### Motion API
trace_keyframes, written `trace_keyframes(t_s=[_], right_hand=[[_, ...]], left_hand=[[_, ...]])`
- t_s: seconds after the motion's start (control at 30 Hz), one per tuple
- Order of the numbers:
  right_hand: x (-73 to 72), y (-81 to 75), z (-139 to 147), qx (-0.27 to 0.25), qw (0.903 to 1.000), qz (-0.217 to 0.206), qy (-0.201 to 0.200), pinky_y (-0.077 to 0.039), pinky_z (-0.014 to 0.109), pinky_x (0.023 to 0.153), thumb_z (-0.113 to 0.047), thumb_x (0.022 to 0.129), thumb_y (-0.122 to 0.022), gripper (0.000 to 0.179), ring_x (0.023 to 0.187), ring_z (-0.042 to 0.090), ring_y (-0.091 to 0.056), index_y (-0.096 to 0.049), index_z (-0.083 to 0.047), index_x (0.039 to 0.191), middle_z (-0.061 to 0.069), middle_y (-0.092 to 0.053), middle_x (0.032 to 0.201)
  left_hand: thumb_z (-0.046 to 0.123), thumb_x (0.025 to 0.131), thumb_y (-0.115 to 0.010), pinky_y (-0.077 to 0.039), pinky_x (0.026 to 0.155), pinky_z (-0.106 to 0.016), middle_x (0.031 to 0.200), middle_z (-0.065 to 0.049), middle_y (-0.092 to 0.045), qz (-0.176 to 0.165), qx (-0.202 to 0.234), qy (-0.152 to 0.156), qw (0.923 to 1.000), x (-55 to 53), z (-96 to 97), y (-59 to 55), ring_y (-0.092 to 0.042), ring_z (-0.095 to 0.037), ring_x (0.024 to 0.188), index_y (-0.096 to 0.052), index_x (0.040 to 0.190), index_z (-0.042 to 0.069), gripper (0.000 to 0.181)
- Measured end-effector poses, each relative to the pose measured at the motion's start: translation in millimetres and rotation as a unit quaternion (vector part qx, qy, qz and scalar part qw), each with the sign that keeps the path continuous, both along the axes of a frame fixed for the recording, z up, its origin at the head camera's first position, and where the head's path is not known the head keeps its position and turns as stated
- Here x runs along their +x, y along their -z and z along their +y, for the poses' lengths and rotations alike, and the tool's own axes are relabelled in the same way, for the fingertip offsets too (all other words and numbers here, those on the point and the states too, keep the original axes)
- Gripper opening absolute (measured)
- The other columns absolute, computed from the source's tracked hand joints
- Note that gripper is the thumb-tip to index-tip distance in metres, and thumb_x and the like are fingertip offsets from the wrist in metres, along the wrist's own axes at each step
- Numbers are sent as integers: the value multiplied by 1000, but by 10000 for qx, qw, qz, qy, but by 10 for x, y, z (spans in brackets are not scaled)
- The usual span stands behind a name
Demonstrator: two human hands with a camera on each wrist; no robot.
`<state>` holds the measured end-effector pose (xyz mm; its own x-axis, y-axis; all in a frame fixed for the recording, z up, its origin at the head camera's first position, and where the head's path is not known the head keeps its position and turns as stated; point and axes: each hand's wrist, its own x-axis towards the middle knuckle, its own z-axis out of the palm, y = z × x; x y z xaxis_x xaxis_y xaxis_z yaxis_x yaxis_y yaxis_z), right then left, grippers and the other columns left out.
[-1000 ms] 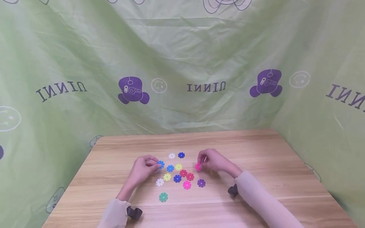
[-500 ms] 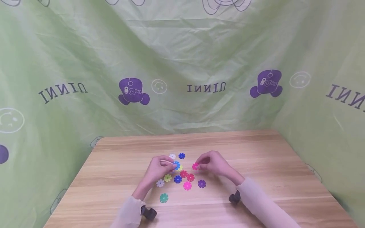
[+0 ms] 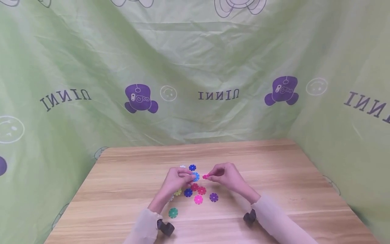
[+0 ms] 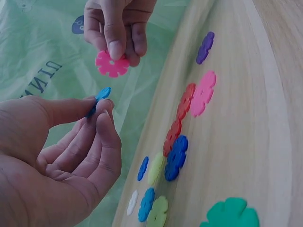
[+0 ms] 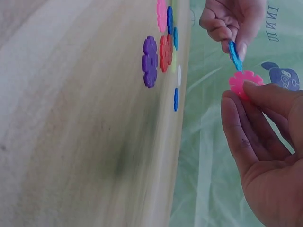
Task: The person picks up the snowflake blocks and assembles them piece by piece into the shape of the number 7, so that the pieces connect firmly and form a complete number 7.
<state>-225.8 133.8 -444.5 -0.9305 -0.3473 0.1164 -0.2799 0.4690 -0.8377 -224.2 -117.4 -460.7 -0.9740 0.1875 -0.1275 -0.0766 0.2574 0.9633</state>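
Observation:
Between thumb and fingers, my left hand [image 3: 176, 182] pinches a light blue notched plastic disc [image 4: 101, 96] shaped like a flower. A pink disc of the same kind [image 4: 112, 64] is pinched by my right hand [image 3: 228, 177]. Both discs are held above the table, edges facing each other; in the head view a small gap shows between them. Below the hands lie two red discs [image 3: 201, 190], a dark blue disc [image 3: 188, 192] and another pink disc [image 3: 198, 199]. My left hand partly covers the yellow discs [image 4: 157, 212] and white discs in the head view.
A purple disc [image 3: 214, 197] lies to the right of the group, a green disc [image 3: 173, 212] nearer the front, and a second dark blue disc [image 3: 192, 167] at the back. The wooden table [image 3: 274, 169] meets a green printed curtain [image 3: 189, 61] behind and at both sides.
My left hand has moved right with the light blue disc, over the loose discs. My right hand has shifted slightly left, its pink disc turning more edge-on. The two held discs are now close together.

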Motion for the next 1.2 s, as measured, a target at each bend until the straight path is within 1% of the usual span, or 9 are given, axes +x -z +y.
trace_keyframes(t_s=[0.13, 0.23, 0.37, 0.57, 0.67, 0.87, 1.0, 1.2], right_hand=[[34, 5, -17, -19, 9999, 88, 59, -61, 19, 74, -11, 88, -84, 6, 81, 12, -73, -82, -15, 90, 2, -81, 90], [42, 14, -21, -9, 9999, 129, 88, -61, 19, 73, -11, 87, -84, 6, 81, 11, -73, -82, -15, 90, 2, -81, 89], [40, 31, -20, -7, 9998, 186, 96, -61, 19, 74, -11, 87, -84, 6, 81, 11, -73, -82, -16, 90, 1, -81, 89], [38, 53, -11, 16, 9996, 245, 132, -61, 19, 75, -12, 87, -85, 6, 82, 11, -73, -82, -17, 90, 0, -81, 89], [44, 56, -14, -17, 9997, 213, 131, -61, 18, 76, -12, 86, -85, 7, 83, 11, -73, -81, -16, 90, 1, -81, 89], [57, 68, -17, -34, 9997, 179, 146, -60, 17, 77, -11, 87, -85, 7, 84, 11, -73, -81, -15, 90, 1, -80, 90], [59, 76, -11, -91, 9996, 219, 127, -61, 18, 77, -11, 87, -85, 7, 84, 11, -74, -81, -15, 91, 2, -80, 90], [63, 68, -22, -218, 9995, 198, 130, -62, 19, 76, -12, 87, -85, 7, 83, 11, -75, -81, -15, 90, 2, -81, 90]], left_hand=[[24, 96, -79, -66, 75, -31, 92, -11, -81, -33, 128, 39, 9999, 3, 62, 0, -77, -18, 77, -75, 112, 0, 29], [23, 96, -78, -65, 74, -29, 91, -15, -81, -88, 239, 70, 9997, 10, 94, -12, -76, -16, 75, -74, 113, -1, 30], [20, 96, -78, -65, 73, -27, 93, -20, -80, -160, 337, 98, 9993, 25, 117, -21, -76, -17, 75, -72, 115, -4, 31], [14, 96, -76, -66, 75, -29, 93, -17, -81, -264, 620, 146, 9976, 18, 148, -1, -75, -12, 74, -71, 115, -7, 29], [13, 96, -76, -66, 75, -29, 94, -17, -81, -307, 729, 170, 9967, 21, 159, 3, -75, -12, 74, -70, 116, -7, 29], [15, 96, -76, -65, 73, -27, 95, -18, -81, -276, 731, 192, 9968, 41, 176, 7, -75, -12, 74, -70, 117, -7, 31], [14, 96, -76, -65, 75, -27, 94, -17, -81, -319, 733, 165, 9967, 46, 186, 3, -75, -12, 75, -70, 115, -6, 28], [11, 96, -76, -66, 78, -32, 92, -16, -80, -343, 700, 66, 9969, 49, 190, -19, -75, -14, 76, -72, 110, -4, 22]])
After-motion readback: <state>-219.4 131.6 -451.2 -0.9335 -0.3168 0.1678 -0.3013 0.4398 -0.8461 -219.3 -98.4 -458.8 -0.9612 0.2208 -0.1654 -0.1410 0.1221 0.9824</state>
